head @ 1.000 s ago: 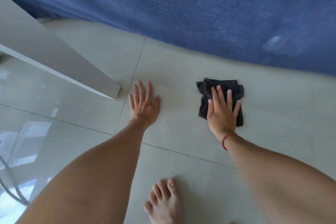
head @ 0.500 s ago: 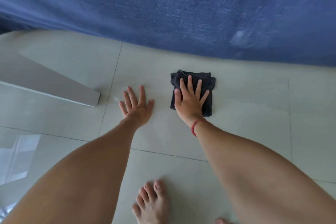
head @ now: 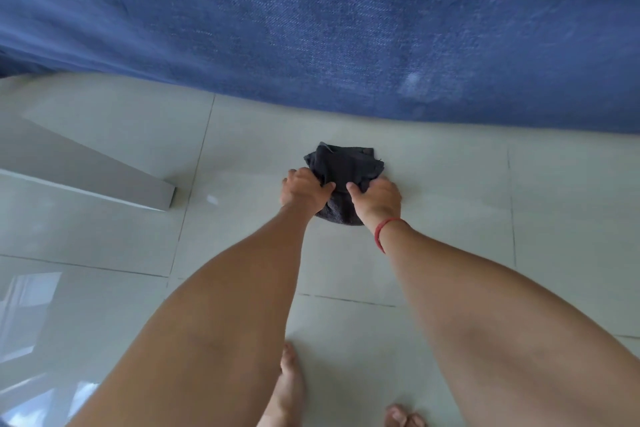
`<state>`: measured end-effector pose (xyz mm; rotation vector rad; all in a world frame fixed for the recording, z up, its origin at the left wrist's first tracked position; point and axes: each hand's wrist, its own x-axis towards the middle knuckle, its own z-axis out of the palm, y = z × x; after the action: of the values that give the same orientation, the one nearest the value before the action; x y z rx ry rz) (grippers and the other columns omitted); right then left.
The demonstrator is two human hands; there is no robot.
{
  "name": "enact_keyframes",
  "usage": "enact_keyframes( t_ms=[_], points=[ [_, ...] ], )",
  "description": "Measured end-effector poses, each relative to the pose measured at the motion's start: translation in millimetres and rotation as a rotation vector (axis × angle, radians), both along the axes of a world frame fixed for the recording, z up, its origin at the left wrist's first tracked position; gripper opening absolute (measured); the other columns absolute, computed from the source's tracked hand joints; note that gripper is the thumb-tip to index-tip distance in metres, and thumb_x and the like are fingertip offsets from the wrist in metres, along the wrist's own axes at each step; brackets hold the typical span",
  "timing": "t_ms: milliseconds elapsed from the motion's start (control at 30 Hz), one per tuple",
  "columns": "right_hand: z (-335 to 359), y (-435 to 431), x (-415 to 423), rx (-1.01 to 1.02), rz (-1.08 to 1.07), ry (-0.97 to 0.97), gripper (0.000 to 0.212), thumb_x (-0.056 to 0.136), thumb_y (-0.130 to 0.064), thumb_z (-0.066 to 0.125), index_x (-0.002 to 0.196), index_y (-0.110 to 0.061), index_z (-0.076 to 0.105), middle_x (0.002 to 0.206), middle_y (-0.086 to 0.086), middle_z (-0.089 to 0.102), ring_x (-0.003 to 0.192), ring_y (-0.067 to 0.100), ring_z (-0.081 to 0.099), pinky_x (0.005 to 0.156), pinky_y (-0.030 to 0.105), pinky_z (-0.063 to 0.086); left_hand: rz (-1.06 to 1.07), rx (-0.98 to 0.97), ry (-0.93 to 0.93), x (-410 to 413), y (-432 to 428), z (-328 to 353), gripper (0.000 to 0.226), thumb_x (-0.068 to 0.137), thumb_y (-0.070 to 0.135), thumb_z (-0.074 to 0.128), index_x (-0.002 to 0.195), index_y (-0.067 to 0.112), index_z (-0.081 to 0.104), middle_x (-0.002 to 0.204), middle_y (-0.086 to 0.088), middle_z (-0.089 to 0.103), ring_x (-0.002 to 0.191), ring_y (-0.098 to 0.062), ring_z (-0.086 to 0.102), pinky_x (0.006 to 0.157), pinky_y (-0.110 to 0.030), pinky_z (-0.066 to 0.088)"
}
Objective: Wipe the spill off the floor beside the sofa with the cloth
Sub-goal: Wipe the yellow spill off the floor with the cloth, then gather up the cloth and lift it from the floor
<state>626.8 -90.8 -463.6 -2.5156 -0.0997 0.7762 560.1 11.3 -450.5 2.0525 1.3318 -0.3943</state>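
Observation:
A dark grey cloth lies bunched on the pale tiled floor, just in front of the blue sofa. My left hand grips the cloth's left side with curled fingers. My right hand, with a red band at the wrist, grips its right side. Part of the cloth hangs below and between the two hands. No wet patch stands out on the tiles around the cloth.
A white table leg slants across the floor at the left. The sofa's front runs along the whole top of the view. My bare feet stand on the tiles at the bottom edge.
My left hand left the floor and took hold of the cloth. My right hand went from flat on the cloth to gripping it, and the cloth is now gathered up instead of flat.

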Motion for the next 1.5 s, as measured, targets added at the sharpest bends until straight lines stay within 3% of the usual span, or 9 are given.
enact_keyframes(
  t_ms=[333, 500, 600, 700, 800, 867, 1000, 1233, 1500],
  points=[
    [14.1, -19.4, -33.0, 0.101, -0.297, 0.299, 0.053, 0.078, -0.020, 0.077, 0.119, 0.002, 0.052, 0.122, 0.020, 0.062, 0.111, 0.034, 0.063, 0.090, 0.036, 0.051, 0.209, -0.317, 0.103, -32.1, -21.5, 20.1, 0.068, 0.084, 0.028, 0.071, 0.137, -0.001, 0.039, 0.130, -0.017, 0.054, 0.115, -0.031, 0.060, 0.088, -0.036, 0.054],
    [62.8, -23.3, -39.1, 0.164, -0.124, 0.332, 0.034, 0.080, -0.018, 0.073, 0.108, 0.001, 0.065, 0.105, 0.018, 0.069, 0.099, 0.031, 0.066, 0.086, 0.034, 0.053, 0.397, -0.476, -0.044, -54.4, -27.6, 66.8, 0.028, 0.086, 0.015, 0.056, 0.111, 0.005, 0.058, 0.081, -0.009, 0.058, 0.067, -0.023, 0.059, 0.055, -0.026, 0.049],
    [115.8, -12.2, -37.3, 0.264, -0.022, 0.247, 0.005, 0.082, -0.010, 0.067, 0.082, -0.006, 0.070, 0.091, 0.020, 0.070, 0.091, 0.033, 0.067, 0.085, 0.039, 0.055, 0.442, -0.414, -0.197, -58.2, -20.5, 124.9, 0.035, 0.083, 0.023, 0.052, 0.111, 0.003, 0.061, 0.093, -0.012, 0.063, 0.082, -0.029, 0.062, 0.066, -0.028, 0.049],
    [186.2, 1.9, -42.6, 0.433, 0.021, 0.200, 0.018, 0.082, -0.007, 0.064, 0.066, -0.016, 0.067, 0.086, 0.016, 0.070, 0.089, 0.031, 0.068, 0.079, 0.035, 0.055, 0.503, -0.323, -0.381, -63.4, -16.0, 194.2, 0.041, 0.088, 0.024, 0.048, 0.123, 0.005, 0.058, 0.114, -0.013, 0.060, 0.108, -0.031, 0.059, 0.091, -0.036, 0.046],
    [275.3, 7.7, -58.0, 0.631, 0.054, 0.187, 0.020, 0.086, -0.003, 0.062, 0.105, -0.001, 0.068, 0.099, 0.008, 0.065, 0.097, 0.025, 0.065, 0.081, 0.034, 0.052, 0.536, -0.224, -0.576, -76.2, -11.8, 265.4, 0.041, 0.091, 0.022, 0.047, 0.127, 0.004, 0.054, 0.119, -0.012, 0.058, 0.114, -0.031, 0.056, 0.098, -0.036, 0.044],
    [324.0, 7.3, -71.5, 0.696, 0.034, 0.256, 0.032, 0.084, -0.002, 0.065, 0.115, 0.000, 0.057, 0.109, 0.009, 0.061, 0.107, 0.031, 0.063, 0.094, 0.042, 0.051, 0.558, -0.147, -0.622, -93.5, -13.2, 307.7, 0.044, 0.092, 0.025, 0.048, 0.130, 0.003, 0.051, 0.124, -0.014, 0.056, 0.113, -0.031, 0.054, 0.093, -0.034, 0.043],
    [383.1, 7.7, -105.6, 0.769, 0.139, 0.341, 0.015, 0.086, 0.004, 0.058, 0.077, -0.008, 0.059, 0.117, 0.026, 0.065, 0.099, 0.035, 0.066, 0.090, 0.046, 0.052, 0.590, -0.072, -0.734, -141.2, -22.4, 371.3, 0.032, 0.089, 0.023, 0.049, 0.115, 0.009, 0.060, 0.113, -0.008, 0.057, 0.095, -0.028, 0.050, 0.082, -0.031, 0.042],
    [431.1, 12.3, -201.6, 0.852, 0.363, 0.331, 0.033, 0.090, 0.007, 0.049, 0.115, -0.008, 0.065, 0.118, 0.019, 0.067, 0.089, 0.027, 0.063, 0.076, 0.035, 0.053, 0.670, 0.091, -0.833, -249.3, -34.6, 430.3, 0.020, 0.085, 0.031, 0.061, 0.077, 0.013, 0.060, 0.074, -0.001, 0.054, 0.072, -0.019, 0.050, 0.069, -0.027, 0.042],
    [484.9, 51.6, -323.6, 0.955, 0.619, 0.314, 0.033, 0.087, 0.007, 0.053, 0.116, -0.004, 0.066, 0.116, 0.018, 0.068, 0.091, 0.024, 0.062, 0.081, 0.029, 0.052, 0.869, 0.305, -0.838, -383.6, -17.5, 470.3, 0.039, 0.093, 0.035, 0.054, 0.121, 0.010, 0.061, 0.109, -0.007, 0.062, 0.099, -0.025, 0.057, 0.084, -0.030, 0.044]
  ],
)
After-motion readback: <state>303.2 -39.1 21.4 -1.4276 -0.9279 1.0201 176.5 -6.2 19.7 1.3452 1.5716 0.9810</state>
